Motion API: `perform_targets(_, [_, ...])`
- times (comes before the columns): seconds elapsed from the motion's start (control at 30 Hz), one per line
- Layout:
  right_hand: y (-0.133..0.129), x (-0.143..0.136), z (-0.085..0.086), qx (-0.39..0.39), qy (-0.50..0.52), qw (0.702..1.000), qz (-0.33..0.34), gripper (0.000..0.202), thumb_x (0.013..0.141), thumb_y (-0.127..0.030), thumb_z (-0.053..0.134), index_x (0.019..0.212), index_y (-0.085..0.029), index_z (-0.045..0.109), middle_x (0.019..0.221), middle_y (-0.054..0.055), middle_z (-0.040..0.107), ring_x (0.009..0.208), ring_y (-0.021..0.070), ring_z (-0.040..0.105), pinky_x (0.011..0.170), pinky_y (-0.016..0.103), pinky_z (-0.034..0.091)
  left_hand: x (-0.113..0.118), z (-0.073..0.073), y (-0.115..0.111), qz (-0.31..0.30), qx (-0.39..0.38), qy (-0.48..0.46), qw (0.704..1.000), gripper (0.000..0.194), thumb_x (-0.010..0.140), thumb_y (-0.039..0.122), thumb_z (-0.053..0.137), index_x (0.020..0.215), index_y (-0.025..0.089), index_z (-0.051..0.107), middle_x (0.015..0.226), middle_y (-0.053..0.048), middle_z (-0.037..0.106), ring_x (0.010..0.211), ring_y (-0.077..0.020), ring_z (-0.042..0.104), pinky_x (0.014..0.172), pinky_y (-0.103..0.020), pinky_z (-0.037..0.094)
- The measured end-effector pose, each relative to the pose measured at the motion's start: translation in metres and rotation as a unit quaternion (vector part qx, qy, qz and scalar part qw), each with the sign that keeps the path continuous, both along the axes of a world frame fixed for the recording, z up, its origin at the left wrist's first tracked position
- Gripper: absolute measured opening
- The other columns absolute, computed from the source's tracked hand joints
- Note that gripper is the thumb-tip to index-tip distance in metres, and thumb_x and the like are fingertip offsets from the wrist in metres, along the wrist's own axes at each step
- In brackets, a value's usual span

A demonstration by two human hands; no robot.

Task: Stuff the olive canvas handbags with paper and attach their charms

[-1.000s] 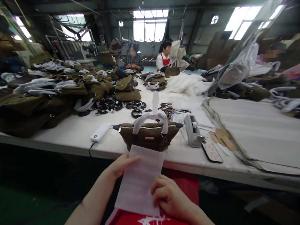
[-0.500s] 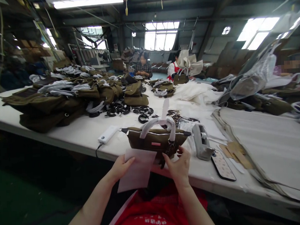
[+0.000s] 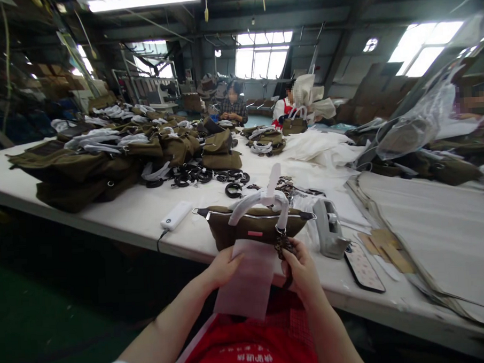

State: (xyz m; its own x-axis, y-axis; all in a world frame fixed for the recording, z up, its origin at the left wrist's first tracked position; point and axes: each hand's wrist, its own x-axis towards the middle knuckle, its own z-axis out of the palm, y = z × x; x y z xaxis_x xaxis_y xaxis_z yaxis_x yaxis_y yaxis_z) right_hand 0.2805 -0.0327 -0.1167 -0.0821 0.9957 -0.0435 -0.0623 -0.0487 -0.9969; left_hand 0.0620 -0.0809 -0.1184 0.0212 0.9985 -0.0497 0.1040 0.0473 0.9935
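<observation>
An olive-green handbag (image 3: 224, 231) stands at the table's front edge, its handles (image 3: 243, 203) wrapped in white material. A small pink label (image 3: 255, 234) is on its front, below a silver zip. My left hand (image 3: 225, 265) pinches a thin white sheet (image 3: 246, 283) that hangs down in front of the bag. My right hand (image 3: 302, 262) is closed on a dark patterned strap (image 3: 284, 244) hanging from the bag's right handle base. Part of the strap is hidden by my fingers.
Olive bags (image 3: 140, 154) are heaped at the left, with black rings (image 3: 193, 176) beside them. A white power bank (image 3: 176, 215), a grey tape dispenser (image 3: 330, 228) and a phone (image 3: 364, 267) lie near the front edge. Large sheets (image 3: 428, 216) cover the right. Co-workers sit across the table.
My left hand has moved right with the white sheet, bringing it in front of the bag's middle. The right hand's fingers, spread beside the strap before, have closed on it.
</observation>
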Motion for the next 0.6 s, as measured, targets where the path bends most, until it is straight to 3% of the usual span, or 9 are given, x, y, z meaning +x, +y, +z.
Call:
perform_targets(0.1, [-0.006,0.003,0.004,-0.012,0.005,1.0,0.011,0.05,0.074,-0.05,0.068,0.11,-0.021,0.048,0.06,-0.008,0.054,0.038,0.0084,0.043,0.035,0.02,0.032,0.038,0.006,0.012,-0.026,-0.037,-0.159,0.986,0.041,0.079,0.04,0.071,0.112,0.017,0.072,0.111,-0.011,0.073,0.104,-0.0291,0.066,0.095,-0.04,0.047])
perform_targets(0.2, [-0.009,0.007,0.0,0.002,-0.028,1.0,-0.001,0.05,0.076,-0.051,0.068,0.11,-0.02,0.05,0.06,-0.006,0.055,0.043,0.0104,0.048,0.038,0.021,0.036,0.068,0.013,0.023,-0.012,-0.11,-0.354,0.929,0.044,0.068,0.035,0.08,0.105,0.013,0.073,0.099,-0.012,0.075,0.086,-0.0249,0.068,0.086,-0.037,0.049])
perform_targets(0.27, [-0.01,0.01,-0.004,0.019,-0.042,0.999,-0.013,0.051,0.078,-0.052,0.067,0.113,-0.019,0.05,0.066,-0.003,0.059,0.047,0.011,0.05,0.041,0.022,0.039,0.078,0.019,0.029,0.001,-0.138,-0.421,0.896,0.039,0.064,0.029,0.081,0.097,0.01,0.073,0.089,-0.012,0.074,0.076,-0.0222,0.067,0.08,-0.036,0.05])
perform_targets(0.43, [-0.011,0.016,-0.009,0.064,-0.06,0.996,-0.029,0.052,0.086,-0.049,0.06,0.127,-0.02,0.047,0.081,0.0,0.063,0.05,0.0102,0.05,0.046,0.024,0.042,0.083,0.027,0.035,0.0,-0.148,-0.454,0.879,0.029,0.069,0.023,0.072,0.095,0.008,0.073,0.085,-0.013,0.074,0.073,-0.0217,0.066,0.077,-0.035,0.05])
perform_targets(0.6, [-0.014,0.014,-0.008,0.078,-0.096,0.992,-0.023,0.055,0.088,-0.048,0.056,0.132,-0.018,0.047,0.085,0.003,0.063,0.052,0.0118,0.051,0.048,0.026,0.045,0.09,0.026,0.037,-0.005,-0.144,-0.441,0.886,0.027,0.072,0.032,0.074,0.085,0.009,0.072,0.078,-0.011,0.072,0.069,-0.0211,0.065,0.076,-0.036,0.051])
